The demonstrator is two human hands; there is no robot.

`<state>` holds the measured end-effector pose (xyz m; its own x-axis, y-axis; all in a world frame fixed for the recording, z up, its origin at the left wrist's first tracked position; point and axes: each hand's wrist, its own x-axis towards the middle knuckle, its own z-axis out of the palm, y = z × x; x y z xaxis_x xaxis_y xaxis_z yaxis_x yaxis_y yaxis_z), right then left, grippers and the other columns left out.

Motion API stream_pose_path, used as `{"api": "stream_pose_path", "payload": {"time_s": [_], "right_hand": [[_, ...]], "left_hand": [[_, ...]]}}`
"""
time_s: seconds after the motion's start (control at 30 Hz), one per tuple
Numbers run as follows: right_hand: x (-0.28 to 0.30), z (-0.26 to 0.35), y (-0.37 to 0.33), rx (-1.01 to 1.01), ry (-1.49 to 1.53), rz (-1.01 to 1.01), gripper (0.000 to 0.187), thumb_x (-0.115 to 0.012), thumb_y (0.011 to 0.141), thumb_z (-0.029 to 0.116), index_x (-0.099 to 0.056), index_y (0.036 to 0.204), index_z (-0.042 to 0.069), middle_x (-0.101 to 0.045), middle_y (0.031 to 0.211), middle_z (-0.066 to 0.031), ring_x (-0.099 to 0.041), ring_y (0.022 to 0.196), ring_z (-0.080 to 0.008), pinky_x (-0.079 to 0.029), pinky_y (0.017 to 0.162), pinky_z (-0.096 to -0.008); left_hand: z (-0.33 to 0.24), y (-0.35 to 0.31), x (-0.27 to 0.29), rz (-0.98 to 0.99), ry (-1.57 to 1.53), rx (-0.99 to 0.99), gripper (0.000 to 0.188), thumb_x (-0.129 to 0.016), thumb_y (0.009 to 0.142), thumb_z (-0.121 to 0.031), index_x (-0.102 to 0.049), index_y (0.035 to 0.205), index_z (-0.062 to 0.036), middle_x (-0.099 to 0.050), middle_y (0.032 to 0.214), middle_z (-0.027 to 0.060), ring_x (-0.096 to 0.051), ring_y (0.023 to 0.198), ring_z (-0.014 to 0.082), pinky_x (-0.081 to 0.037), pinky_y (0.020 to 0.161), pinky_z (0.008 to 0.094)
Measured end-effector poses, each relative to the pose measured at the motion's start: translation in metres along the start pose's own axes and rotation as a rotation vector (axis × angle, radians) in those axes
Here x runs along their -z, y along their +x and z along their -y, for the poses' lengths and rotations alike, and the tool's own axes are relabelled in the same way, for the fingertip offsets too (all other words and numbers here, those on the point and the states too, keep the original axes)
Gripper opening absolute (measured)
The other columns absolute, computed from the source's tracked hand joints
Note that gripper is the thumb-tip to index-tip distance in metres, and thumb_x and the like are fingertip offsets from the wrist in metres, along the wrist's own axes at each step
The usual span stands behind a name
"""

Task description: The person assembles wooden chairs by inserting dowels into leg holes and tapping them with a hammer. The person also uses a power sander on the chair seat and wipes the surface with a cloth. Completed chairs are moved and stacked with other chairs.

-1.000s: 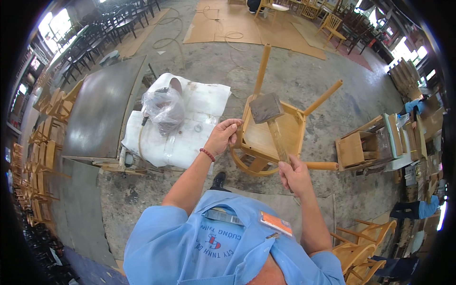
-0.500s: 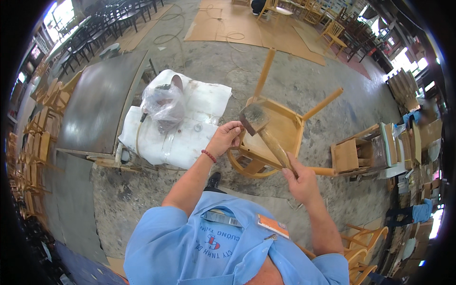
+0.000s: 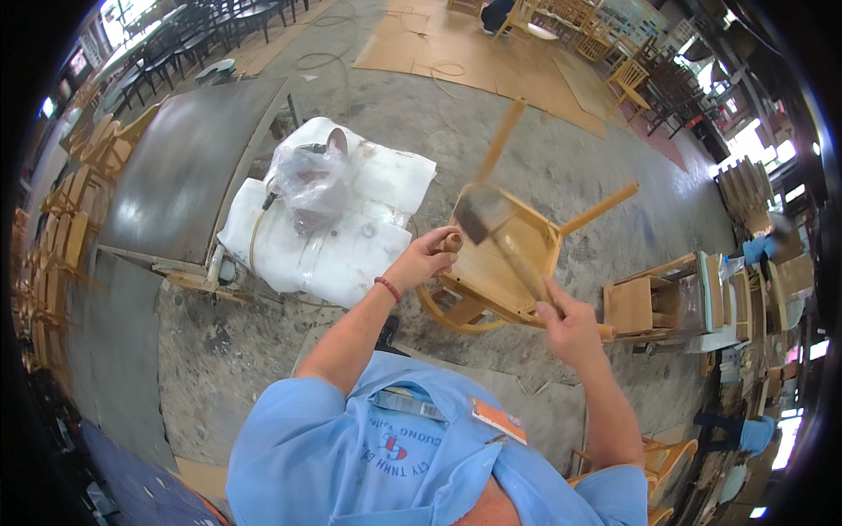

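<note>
An upturned wooden chair (image 3: 517, 247) stands in front of me with its legs pointing up. My left hand (image 3: 430, 254) is closed around the near-left chair leg (image 3: 452, 241), close to its round end. In my right hand (image 3: 574, 326) is a hammer (image 3: 519, 263), gripped by its wooden handle. Its dark, blocky head is smeared by motion and hangs above the chair seat, just right of the leg end and apart from it. Below the seat, the curved backrest (image 3: 460, 320) shows near the floor.
Left of the chair, a white padded surface (image 3: 386, 180) bears a tool in a clear plastic bag (image 3: 309, 188) with a hose. Beyond is a dark-topped table (image 3: 193, 171). A wooden cabinet (image 3: 645, 302) stands at right. A person (image 3: 759, 434) in blue is at far right.
The hammer head has moved off the leg end, slightly right and nearer me, so the round end now shows. My right hand has shifted right. My left hand stays on the leg.
</note>
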<state>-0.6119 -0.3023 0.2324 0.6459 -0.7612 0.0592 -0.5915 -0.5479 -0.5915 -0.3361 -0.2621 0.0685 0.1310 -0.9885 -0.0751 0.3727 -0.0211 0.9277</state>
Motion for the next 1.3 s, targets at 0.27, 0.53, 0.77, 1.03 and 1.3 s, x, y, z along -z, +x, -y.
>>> {"api": "stream_pose_path", "payload": {"time_s": [0.27, 0.53, 0.77, 1.03, 1.3], "right_hand": [[-0.002, 0.025, -0.001, 0.476, 0.719, -0.295, 0.048, -0.054, 0.095, 0.032, -0.051, 0.132, 0.001, -0.062, 0.070, -0.0082, -0.056, 0.057, -0.0103, -0.045, 0.052, -0.0260], [0.050, 0.000, 0.024, -0.042, 0.020, -0.053, 0.044, -0.055, 0.095, 0.020, -0.052, 0.137, 0.009, -0.052, 0.068, -0.0035, -0.049, 0.059, -0.0089, -0.044, 0.056, -0.0272], [-0.010, -0.014, 0.000, 0.257, 0.209, -0.210, 0.046, -0.058, 0.094, 0.021, -0.051, 0.136, 0.004, -0.068, 0.084, -0.0128, -0.061, 0.070, -0.0163, -0.047, 0.063, -0.0302], [-0.007, 0.017, 0.005, -0.030, 0.185, 0.107, 0.051, -0.057, 0.093, 0.017, -0.045, 0.141, 0.005, -0.067, 0.099, -0.0197, -0.067, 0.089, -0.0254, -0.050, 0.084, -0.0347], [-0.156, -0.036, -0.047, -0.226, 0.368, 0.517, 0.058, -0.059, 0.093, 0.031, -0.043, 0.141, 0.002, -0.060, 0.122, -0.0255, -0.057, 0.116, -0.0373, -0.042, 0.101, -0.0375]], "left_hand": [[0.001, 0.000, -0.012, -0.199, 0.370, -0.036, 0.043, -0.067, 0.089, -0.010, -0.053, 0.130, -0.0077, -0.063, 0.093, 0.0027, -0.058, 0.075, 0.0081, -0.048, 0.064, 0.0251], [0.000, -0.001, -0.016, -0.210, 0.438, -0.032, 0.042, -0.067, 0.089, -0.011, -0.053, 0.128, -0.0087, -0.064, 0.088, 0.0043, -0.059, 0.072, 0.0103, -0.050, 0.065, 0.0277], [0.011, 0.005, -0.015, -0.257, 0.463, 0.013, 0.043, -0.068, 0.088, -0.018, -0.055, 0.128, -0.0094, -0.064, 0.087, 0.0056, -0.060, 0.071, 0.0116, -0.052, 0.065, 0.0294], [-0.004, -0.059, -0.005, -0.332, 0.158, 0.005, 0.044, -0.059, 0.096, -0.029, -0.054, 0.130, -0.0021, -0.062, 0.096, 0.0033, -0.058, 0.084, 0.0115, -0.048, 0.073, 0.0260], [0.039, -0.095, 0.012, -0.678, 0.147, 0.146, 0.039, -0.061, 0.089, -0.027, -0.054, 0.116, -0.0002, -0.066, 0.107, 0.0121, -0.064, 0.087, 0.0228, -0.050, 0.074, 0.0362]]}}
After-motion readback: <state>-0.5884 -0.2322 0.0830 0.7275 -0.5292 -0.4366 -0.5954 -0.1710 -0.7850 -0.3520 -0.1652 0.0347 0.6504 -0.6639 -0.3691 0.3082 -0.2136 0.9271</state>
